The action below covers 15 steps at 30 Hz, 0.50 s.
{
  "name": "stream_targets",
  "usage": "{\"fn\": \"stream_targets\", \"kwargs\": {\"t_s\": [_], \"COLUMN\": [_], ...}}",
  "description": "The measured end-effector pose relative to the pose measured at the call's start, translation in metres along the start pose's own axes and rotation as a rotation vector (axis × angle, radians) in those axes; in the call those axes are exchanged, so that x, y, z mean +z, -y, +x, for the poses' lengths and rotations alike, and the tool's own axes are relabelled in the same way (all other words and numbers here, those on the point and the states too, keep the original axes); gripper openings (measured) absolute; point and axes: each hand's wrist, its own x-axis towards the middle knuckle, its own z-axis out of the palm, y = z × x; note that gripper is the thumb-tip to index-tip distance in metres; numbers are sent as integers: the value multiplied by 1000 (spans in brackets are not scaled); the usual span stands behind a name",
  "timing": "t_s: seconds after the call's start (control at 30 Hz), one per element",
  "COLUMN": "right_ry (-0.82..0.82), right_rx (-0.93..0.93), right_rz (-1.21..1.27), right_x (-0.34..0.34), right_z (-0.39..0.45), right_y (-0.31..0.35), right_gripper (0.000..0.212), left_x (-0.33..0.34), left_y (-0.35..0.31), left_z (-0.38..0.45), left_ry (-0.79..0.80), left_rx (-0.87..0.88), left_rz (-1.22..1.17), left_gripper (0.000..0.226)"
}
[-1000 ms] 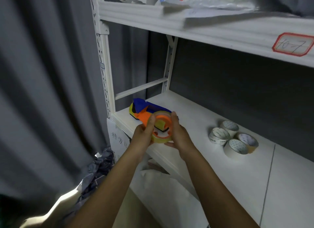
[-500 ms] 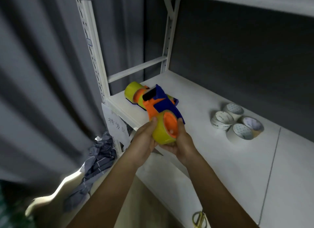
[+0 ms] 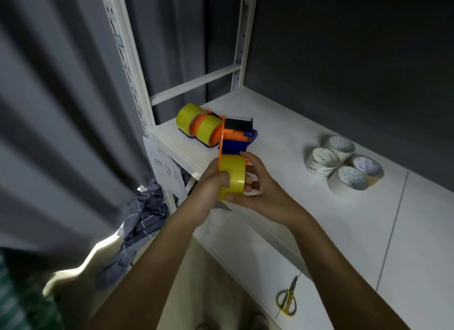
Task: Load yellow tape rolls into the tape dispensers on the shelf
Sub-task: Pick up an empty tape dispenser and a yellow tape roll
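A yellow tape roll (image 3: 232, 176) sits on an orange and blue tape dispenser (image 3: 234, 143) that I hold just in front of the white shelf (image 3: 282, 143). My left hand (image 3: 212, 179) grips the roll from the left, thumb on its face. My right hand (image 3: 256, 182) holds the roll and dispenser from the right and below, fingers curled around them. Two more dispensers loaded with yellow tape (image 3: 200, 125) lie on the shelf's left end, just beyond the held one.
Several white-cored tape rolls (image 3: 344, 165) stand on the shelf to the right. Yellow-handled scissors (image 3: 286, 301) lie on the lower shelf. A paper label (image 3: 165, 170) hangs at the shelf's front corner by the upright post (image 3: 127, 59). Grey curtain and crumpled cloth (image 3: 142, 221) fill the left.
The view has tilted down. The roll has gone from loose in both hands onto the dispenser, and the dispenser has turned so the roll's rim faces me.
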Motion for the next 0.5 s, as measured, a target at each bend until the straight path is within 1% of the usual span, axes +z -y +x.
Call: {"fn": "stream_targets", "kwargs": {"t_s": [0.1, 0.17, 0.23, 0.3, 0.37, 0.4, 0.5], "right_ry": [-49, -61, -81, -121, -153, -165, -189], "right_rx": [-44, -58, -83, -145, -209, -223, -171], "right_rz": [87, 84, -13, -177, -281, -280, -156], "right_x": [5, 7, 8, 8, 8, 8, 9], "right_z": [-2, -5, -8, -11, -12, -12, -12], "right_y": [-3, -6, -8, -8, -8, -8, -10], "right_gripper": [86, 88, 92, 95, 95, 94, 88], "left_x": [2, 2, 3, 2, 2, 3, 4], "left_y": [-7, -8, -9, -10, -12, -13, -12], "left_z": [-3, -4, -5, -9, -12, -13, -16], "left_ry": [-13, -39, -23, 11, 38, 40, 36], "left_rx": [-43, -69, -107, -136, -134, -128, -95], "left_rz": [27, 20, -31, -89, -127, -130, -73], "left_gripper": [54, 46, 34, 29, 30, 33, 55]}}
